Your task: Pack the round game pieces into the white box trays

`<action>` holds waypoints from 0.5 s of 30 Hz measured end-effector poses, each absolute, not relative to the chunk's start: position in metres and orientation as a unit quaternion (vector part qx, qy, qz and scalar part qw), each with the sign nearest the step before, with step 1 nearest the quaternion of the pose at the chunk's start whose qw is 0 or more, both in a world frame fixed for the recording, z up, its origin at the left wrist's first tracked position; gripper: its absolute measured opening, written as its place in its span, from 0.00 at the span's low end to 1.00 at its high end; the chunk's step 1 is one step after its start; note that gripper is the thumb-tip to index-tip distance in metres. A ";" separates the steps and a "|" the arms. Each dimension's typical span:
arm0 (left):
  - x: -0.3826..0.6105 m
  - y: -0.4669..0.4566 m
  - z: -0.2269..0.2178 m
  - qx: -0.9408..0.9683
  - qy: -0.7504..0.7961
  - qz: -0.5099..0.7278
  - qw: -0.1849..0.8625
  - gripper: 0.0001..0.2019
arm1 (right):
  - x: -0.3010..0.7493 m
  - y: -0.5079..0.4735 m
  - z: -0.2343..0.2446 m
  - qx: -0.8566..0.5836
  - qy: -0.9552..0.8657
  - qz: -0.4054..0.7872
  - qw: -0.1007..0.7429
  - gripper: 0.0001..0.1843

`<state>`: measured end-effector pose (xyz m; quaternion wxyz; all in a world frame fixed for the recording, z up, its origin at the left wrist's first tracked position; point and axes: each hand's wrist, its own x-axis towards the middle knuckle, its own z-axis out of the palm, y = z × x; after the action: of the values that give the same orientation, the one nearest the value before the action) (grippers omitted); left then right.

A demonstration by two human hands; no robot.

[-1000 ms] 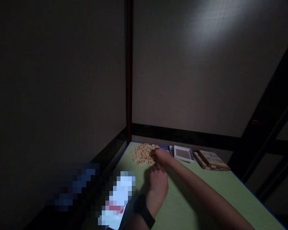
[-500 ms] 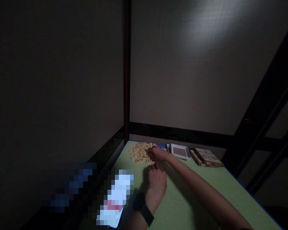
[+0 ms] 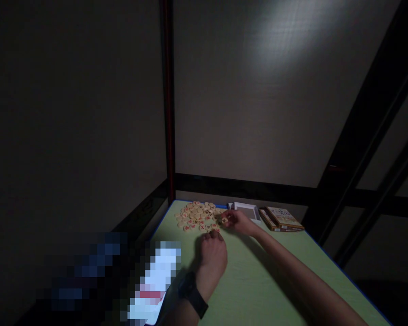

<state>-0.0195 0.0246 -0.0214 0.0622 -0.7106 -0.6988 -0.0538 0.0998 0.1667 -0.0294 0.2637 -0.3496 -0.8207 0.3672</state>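
Right grip [image 3: 240, 222], piece [image 3: 225, 221] newly visible

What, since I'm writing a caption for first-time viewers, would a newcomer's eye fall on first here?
Probably the bright, pixelated oblong at the lower left, glowing against the dark surroundings. Next comes the spread of round pieces, some with red marks, at the far left corner of the green table. Beside it, the right hand holds one round piece at its fingertips.
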 end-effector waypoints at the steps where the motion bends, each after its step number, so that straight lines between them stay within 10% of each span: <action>1: -0.020 0.024 -0.021 -0.712 -0.697 -0.054 0.064 0.18 | 0.105 0.163 -0.036 -0.362 -0.823 0.345 0.268 0.12; 15: -0.021 0.026 -0.023 -0.707 -0.702 -0.052 0.070 0.17 | 0.091 0.154 -0.056 -0.441 -0.835 0.197 0.263 0.11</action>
<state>-0.0207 0.0256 -0.0229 0.0703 -0.7071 -0.7017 -0.0523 0.0905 0.1541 -0.0555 0.2626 -0.4407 -0.8354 0.1971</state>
